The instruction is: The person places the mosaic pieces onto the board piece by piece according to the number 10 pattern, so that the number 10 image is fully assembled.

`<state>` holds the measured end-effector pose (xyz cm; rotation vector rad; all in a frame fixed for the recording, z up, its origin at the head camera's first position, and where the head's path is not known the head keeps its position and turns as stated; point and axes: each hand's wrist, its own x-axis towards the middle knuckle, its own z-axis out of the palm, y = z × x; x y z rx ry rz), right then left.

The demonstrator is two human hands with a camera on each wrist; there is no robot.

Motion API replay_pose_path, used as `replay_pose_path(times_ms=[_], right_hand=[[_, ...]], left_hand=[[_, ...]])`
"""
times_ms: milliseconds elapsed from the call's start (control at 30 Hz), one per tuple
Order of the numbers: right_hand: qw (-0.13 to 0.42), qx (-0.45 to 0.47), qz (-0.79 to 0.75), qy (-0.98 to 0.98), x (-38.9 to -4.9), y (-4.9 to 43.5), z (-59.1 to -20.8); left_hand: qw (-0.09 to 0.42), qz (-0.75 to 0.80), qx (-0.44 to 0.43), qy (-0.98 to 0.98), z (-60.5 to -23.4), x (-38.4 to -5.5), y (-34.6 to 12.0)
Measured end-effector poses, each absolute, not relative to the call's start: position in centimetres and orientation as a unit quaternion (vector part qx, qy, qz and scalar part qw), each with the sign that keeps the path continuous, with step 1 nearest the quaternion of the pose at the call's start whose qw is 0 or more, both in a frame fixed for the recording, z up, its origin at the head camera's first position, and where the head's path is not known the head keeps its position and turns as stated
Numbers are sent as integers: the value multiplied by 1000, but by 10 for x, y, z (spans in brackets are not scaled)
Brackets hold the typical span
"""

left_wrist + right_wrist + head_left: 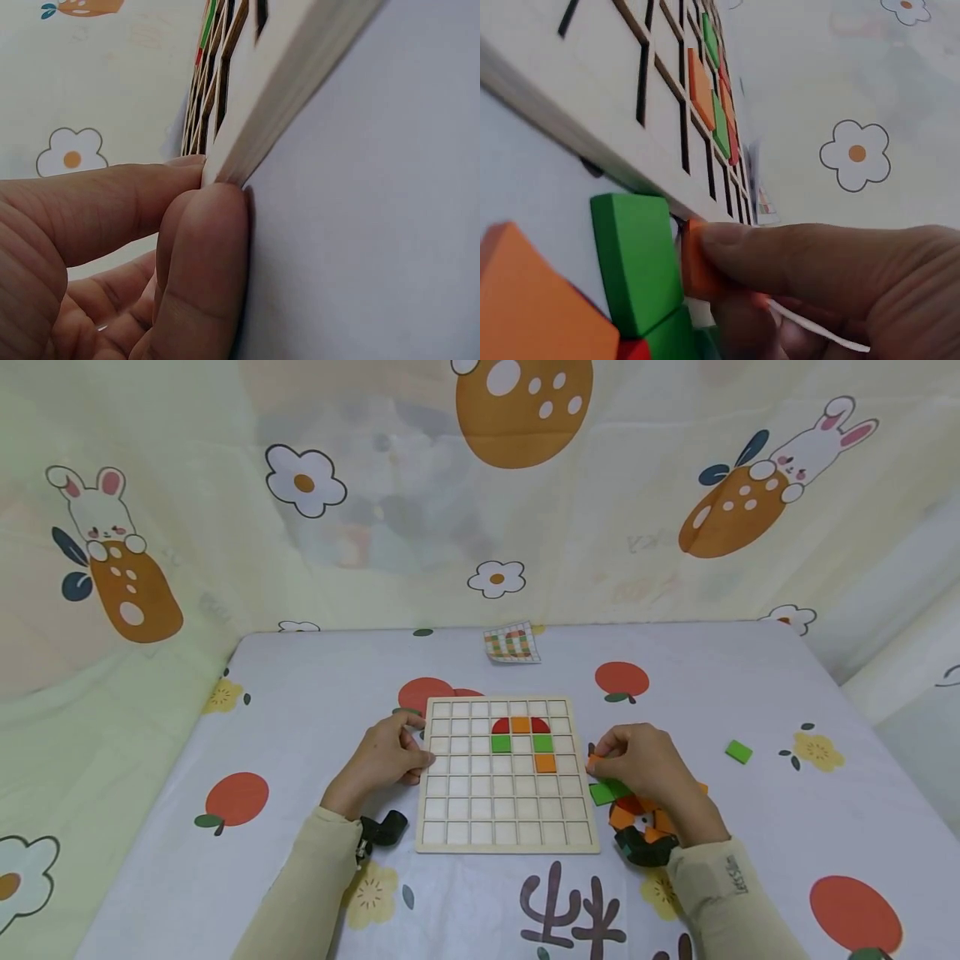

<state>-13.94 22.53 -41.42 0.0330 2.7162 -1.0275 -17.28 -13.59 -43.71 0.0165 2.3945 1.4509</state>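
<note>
A wooden grid board (507,849) lies flat on the table. Its upper cells hold two red rounded tiles (540,726), two green squares (501,743) and two orange squares (545,763). At the board's left edge, my left hand (381,753) holds the rim with thumb and fingertips. Beside the right edge, my right hand (647,766) pinches an orange tile (693,262) between thumb and finger. Green tiles (634,259) lie just next to that tile, under the hand. More orange tiles (622,816) and some red ones sit in a pile, partly covered by the right wrist.
A single green tile (738,752) lies apart on the right side of the table. Behind the board stands a small patterned card (512,644) with a coloured grid. The tablecloth (285,718) has printed fruit and flowers, and a printed curtain (405,560) hangs behind it.
</note>
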Motion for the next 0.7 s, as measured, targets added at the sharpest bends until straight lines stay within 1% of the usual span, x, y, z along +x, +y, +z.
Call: replay_pose_path(times_ms=[133, 300, 400, 700], right_hand=[[129, 3, -404, 905, -139, 227, -416], [150, 31, -472, 869, -140, 226, -414], [158, 43, -501, 849, -141, 224, -411], [184, 43, -564, 803, -147, 210, -411]], left_hand=[[171, 511, 7, 842, -436, -172, -136], [169, 510, 7, 843, -437, -173, -136], [169, 508, 6, 845, -439, -174, -136], [171, 511, 6, 842, -443, -176, -135]])
